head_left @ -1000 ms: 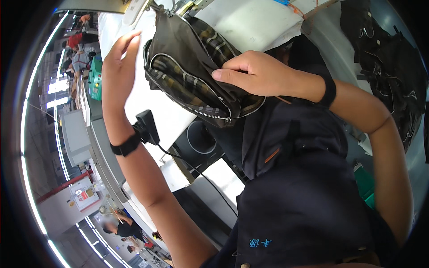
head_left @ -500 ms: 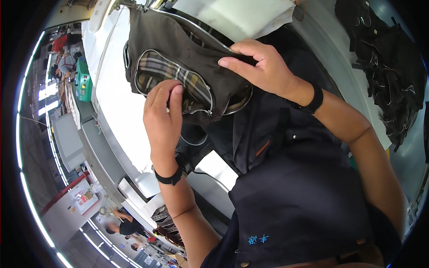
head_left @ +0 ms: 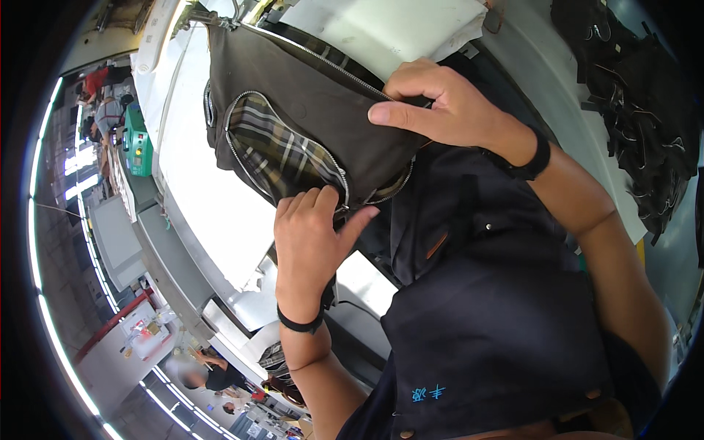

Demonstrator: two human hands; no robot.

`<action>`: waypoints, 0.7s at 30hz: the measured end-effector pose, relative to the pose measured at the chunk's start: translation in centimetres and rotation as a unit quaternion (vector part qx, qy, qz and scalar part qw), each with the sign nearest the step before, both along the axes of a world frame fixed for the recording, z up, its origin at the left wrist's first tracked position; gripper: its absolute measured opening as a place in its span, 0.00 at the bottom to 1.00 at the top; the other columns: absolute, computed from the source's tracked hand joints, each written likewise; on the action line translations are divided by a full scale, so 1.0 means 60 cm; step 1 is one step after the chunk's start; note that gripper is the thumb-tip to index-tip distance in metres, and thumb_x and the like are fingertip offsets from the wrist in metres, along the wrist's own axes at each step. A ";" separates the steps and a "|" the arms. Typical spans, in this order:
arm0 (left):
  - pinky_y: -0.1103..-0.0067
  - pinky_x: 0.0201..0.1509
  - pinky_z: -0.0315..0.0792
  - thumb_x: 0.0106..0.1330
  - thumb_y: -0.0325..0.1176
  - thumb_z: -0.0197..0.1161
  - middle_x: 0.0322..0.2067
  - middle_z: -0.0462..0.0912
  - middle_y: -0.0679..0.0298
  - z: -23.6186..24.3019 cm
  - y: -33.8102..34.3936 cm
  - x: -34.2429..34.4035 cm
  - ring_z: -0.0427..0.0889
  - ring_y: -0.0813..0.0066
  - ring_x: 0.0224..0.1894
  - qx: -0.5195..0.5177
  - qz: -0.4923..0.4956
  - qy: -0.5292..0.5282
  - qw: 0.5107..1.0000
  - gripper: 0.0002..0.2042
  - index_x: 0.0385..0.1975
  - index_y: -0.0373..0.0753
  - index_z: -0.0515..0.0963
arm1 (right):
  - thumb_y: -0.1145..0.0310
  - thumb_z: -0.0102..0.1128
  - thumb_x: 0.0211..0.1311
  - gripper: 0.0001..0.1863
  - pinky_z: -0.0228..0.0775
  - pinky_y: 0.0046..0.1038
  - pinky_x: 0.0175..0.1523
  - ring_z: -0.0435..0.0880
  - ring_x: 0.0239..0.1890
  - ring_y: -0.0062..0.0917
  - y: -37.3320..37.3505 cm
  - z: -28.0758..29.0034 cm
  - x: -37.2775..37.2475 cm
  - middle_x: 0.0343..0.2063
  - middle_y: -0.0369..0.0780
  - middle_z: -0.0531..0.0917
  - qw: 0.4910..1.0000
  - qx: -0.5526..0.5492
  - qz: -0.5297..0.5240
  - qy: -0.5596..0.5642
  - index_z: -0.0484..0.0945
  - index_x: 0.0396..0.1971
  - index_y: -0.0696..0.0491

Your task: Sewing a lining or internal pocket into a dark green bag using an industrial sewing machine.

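A dark olive-brown fabric bag (head_left: 308,110) with silver zips is stretched out in front of me, its far end at a sewing machine's metal foot (head_left: 229,20). One zipped pocket gapes, showing a plaid lining (head_left: 275,150). My right hand (head_left: 451,106) grips the bag's near right edge beside the long open zip, fingers under and thumb on top. At the pocket's lower edge, near the zip's end, my left hand (head_left: 312,231) has its fingers curled over the fabric, with the thumb stuck out. The fingertips of both hands are partly hidden by cloth.
White table surface (head_left: 198,169) extends left of the bag. A pale sheet (head_left: 389,26) lies beyond it. At right, dark zippered pieces (head_left: 638,117) are heaped. A green box-shaped machine (head_left: 137,139) stands at far left, with people in the background.
My left hand has slid right and nearer me along the pocket edge. The pocket opening is spread wider and the bag fabric lies smoother. My right hand has shifted slightly right, still gripping.
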State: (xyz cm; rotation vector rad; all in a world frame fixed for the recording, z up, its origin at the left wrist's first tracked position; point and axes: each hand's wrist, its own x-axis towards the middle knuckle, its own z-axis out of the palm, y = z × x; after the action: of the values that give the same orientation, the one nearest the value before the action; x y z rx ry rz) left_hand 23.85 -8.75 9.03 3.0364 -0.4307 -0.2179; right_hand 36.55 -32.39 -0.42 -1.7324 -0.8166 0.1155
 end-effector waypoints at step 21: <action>0.83 0.38 0.77 0.74 0.29 0.63 0.36 0.84 0.61 -0.062 -0.118 0.127 0.83 0.80 0.37 -0.467 0.313 -0.202 0.802 0.09 0.46 0.31 0.76 | 0.68 0.62 0.74 0.14 0.75 0.20 0.40 0.82 0.34 0.14 0.087 0.017 0.022 0.34 0.37 0.88 0.986 0.129 -0.092 0.053 0.82 0.52 0.60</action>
State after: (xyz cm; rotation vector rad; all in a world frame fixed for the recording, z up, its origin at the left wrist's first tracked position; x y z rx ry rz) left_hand 31.46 -15.82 5.30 2.0333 0.3823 0.5321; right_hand 37.87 -27.16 0.57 -1.5345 -0.5644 -0.0226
